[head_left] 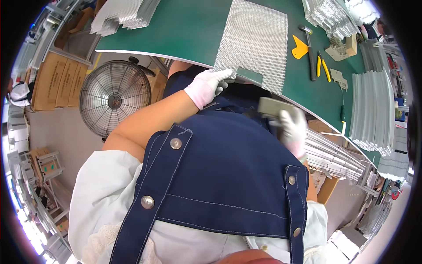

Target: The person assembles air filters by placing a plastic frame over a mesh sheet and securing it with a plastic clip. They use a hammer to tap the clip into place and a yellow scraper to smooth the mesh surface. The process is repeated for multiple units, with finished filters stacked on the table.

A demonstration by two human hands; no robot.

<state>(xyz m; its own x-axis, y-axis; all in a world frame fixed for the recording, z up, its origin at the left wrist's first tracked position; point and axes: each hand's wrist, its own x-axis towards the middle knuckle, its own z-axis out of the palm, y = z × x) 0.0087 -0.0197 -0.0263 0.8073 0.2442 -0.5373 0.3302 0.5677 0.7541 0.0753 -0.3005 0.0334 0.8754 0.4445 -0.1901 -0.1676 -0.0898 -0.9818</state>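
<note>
A silvery mesh panel (257,37) lies on the green table, its near end reaching the front edge, with a rectangular notch cut into that end. My left hand (209,86), in a white glove, pinches the panel's near left corner beside the notch, thumb on top. Off the table's edge, to the right of the notch, my gloved right hand (292,130) grips a flat grey-beige rectangular block (276,108). Motion blurs that hand and the block a little, so the block's exact kind is unclear.
On the table's right lie a hammer (310,53), yellow-handled pliers (323,67), an orange scraper (300,47) and a beige bracket (339,79). Stacked mesh panels (125,15) stand at the far left, more panels (373,110) at the right. A floor fan (115,99) stands left of me.
</note>
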